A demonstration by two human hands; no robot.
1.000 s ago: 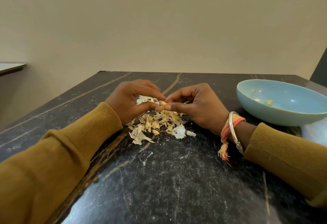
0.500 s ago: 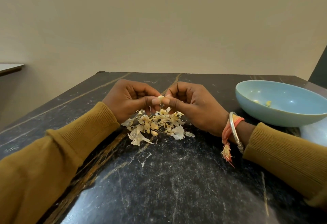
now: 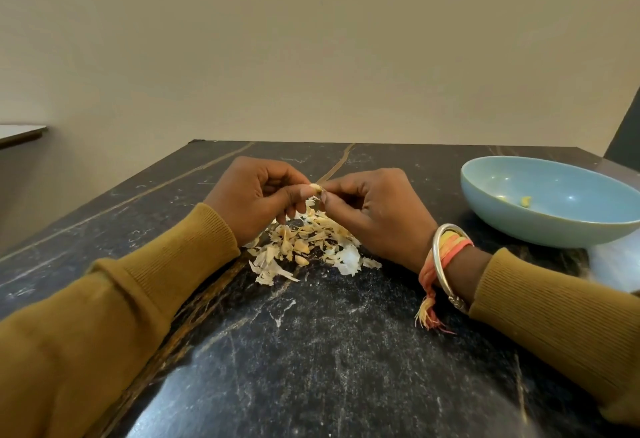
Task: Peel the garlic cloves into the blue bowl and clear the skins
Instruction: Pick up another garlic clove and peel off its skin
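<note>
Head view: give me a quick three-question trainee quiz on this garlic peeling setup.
1. True or false: the blue bowl holds nothing.
2. Where does the pile of skins lie? A) in the bowl B) on the table, below the hands C) on the floor
3. Fill in: the garlic clove is pinched between the left hand and the ____ hand.

Key:
1. False: a few small pieces lie in it.
2. B.
3. Right: the right hand pinches it too.
</note>
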